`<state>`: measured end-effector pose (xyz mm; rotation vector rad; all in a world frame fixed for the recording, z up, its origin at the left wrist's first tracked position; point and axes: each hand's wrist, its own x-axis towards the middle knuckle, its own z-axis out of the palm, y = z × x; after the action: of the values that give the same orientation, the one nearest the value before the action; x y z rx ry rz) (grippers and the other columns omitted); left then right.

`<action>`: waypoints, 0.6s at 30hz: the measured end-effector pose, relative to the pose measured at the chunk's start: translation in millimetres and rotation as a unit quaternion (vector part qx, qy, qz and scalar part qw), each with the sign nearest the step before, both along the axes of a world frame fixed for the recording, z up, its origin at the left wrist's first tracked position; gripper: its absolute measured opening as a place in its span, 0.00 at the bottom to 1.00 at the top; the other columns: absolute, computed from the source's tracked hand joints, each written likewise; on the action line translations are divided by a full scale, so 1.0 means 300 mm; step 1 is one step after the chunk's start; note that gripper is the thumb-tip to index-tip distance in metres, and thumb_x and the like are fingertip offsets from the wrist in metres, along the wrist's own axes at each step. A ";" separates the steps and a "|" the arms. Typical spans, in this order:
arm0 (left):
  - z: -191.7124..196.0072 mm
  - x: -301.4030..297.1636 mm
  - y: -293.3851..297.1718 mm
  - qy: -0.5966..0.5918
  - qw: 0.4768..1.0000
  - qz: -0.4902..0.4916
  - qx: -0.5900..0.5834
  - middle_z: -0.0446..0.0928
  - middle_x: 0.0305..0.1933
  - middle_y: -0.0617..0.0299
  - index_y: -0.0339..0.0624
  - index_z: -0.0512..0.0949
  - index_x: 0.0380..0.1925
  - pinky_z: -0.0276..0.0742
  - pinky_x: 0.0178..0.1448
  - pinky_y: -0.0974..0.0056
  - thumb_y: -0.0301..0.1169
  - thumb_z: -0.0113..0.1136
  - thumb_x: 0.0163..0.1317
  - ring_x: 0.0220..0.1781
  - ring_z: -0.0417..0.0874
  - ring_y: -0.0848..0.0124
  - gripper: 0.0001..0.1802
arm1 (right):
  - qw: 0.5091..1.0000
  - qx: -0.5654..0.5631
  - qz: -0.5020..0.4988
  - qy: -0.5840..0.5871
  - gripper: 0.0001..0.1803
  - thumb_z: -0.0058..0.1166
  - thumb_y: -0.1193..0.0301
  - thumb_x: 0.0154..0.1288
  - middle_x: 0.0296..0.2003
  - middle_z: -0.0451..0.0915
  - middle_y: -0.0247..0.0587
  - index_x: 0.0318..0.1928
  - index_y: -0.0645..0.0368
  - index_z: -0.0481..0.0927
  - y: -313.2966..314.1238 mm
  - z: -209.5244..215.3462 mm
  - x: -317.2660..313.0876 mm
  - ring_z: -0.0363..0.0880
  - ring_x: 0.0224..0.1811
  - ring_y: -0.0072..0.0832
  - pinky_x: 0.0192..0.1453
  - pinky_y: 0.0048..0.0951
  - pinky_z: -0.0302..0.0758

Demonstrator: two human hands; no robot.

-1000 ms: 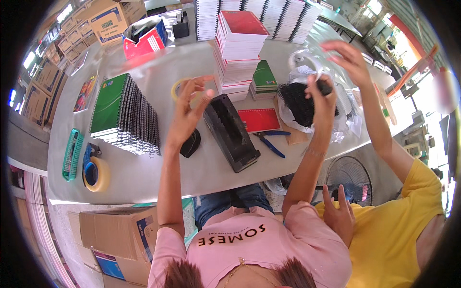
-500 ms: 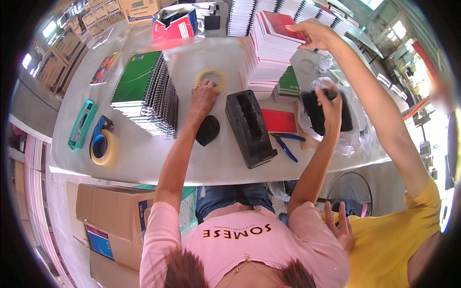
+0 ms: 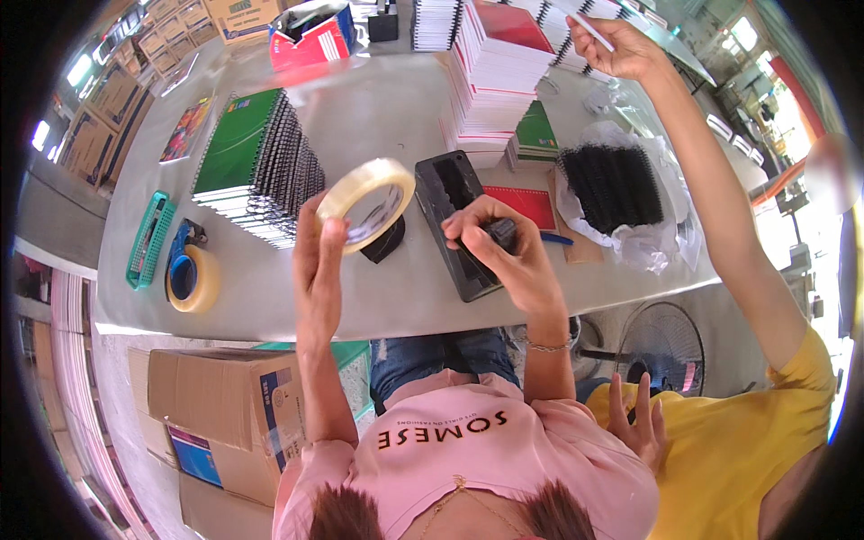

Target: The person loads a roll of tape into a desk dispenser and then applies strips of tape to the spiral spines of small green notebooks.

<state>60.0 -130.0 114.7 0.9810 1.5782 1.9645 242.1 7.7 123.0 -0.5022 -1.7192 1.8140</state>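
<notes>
My left hand (image 3: 322, 256) is raised over the table, its fingers gripping a roll of clear tape (image 3: 353, 184) by its near left side. Just right of it, my right hand (image 3: 515, 261) is closed around a small black piece (image 3: 501, 234), most of it hidden by the fingers. This hand is above the near part of a black desktop tape dispenser (image 3: 441, 184), whose long slot shows no roll in it. Partly behind the tape roll lies a black rounded object (image 3: 385, 245). To the left stands a stack of green spiral notebooks (image 3: 236, 135).
A tall stack of red-covered booklets (image 3: 499, 81) stands behind the dispenser. Black binding coils (image 3: 612, 189) lie in plastic at right. A teal basket (image 3: 150, 238) and a handheld tape dispenser (image 3: 193, 274) sit at left. A co-worker's hand (image 3: 625, 49) holds something thin and white.
My left hand has lifted the tape roll off the table and brought it nearer. My right hand has come left from the coils to the dispenser. The co-worker's hand has left the booklet stack.
</notes>
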 end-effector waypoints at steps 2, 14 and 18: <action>0.011 0.000 -0.060 0.035 0.998 -0.033 -0.026 0.76 0.48 0.58 0.34 0.70 0.57 0.68 0.58 0.67 0.38 0.53 0.73 0.51 0.73 0.73 0.20 | 0.997 0.056 -0.043 0.028 0.08 0.61 0.70 0.66 0.33 0.76 0.29 0.39 0.61 0.78 -0.030 -0.008 -0.042 0.70 0.39 0.15 0.43 0.21 0.69; 0.069 0.038 -0.165 0.245 0.957 -0.039 -0.148 0.81 0.32 0.62 0.38 0.79 0.41 0.75 0.38 0.71 0.23 0.74 0.51 0.34 0.81 0.76 0.17 | 0.927 0.358 0.053 -0.101 0.22 0.68 0.71 0.56 0.44 0.81 0.40 0.52 0.57 0.79 -0.184 -0.018 -0.085 0.76 0.49 0.38 0.53 0.38 0.73; 0.045 0.024 -0.158 0.214 0.966 -0.045 -0.141 0.81 0.39 0.60 0.37 0.78 0.46 0.76 0.46 0.68 0.23 0.73 0.52 0.41 0.81 0.74 0.21 | 0.950 0.303 0.014 -0.068 0.20 0.67 0.71 0.58 0.42 0.82 0.41 0.51 0.59 0.79 -0.183 -0.048 -0.085 0.77 0.48 0.39 0.54 0.39 0.72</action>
<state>67.2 -177.5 128.0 1.3905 1.9344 1.4755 216.6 -47.3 108.4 -0.3435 -2.2557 1.1856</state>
